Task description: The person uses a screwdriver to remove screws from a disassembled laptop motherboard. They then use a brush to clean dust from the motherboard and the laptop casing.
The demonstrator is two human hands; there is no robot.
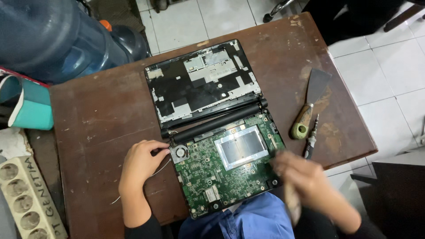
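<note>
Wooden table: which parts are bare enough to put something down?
The wooden table is bare on the wide patch left of the opened laptop, above the left hand. A smaller bare strip lies in the far right corner, above the scraper. The near right edge is crowded: scraper, screwdriver and the blurred right hand.

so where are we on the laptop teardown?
Done: the laptop lies open on the wooden table, covers off, green motherboard and small fan bare. In hand: left hand steadies the fan corner; right hand, blurred, works a brush-like tool at the board's right edge. Left: board sits in its shell; putty knife and screwdriver lie aside.
</note>
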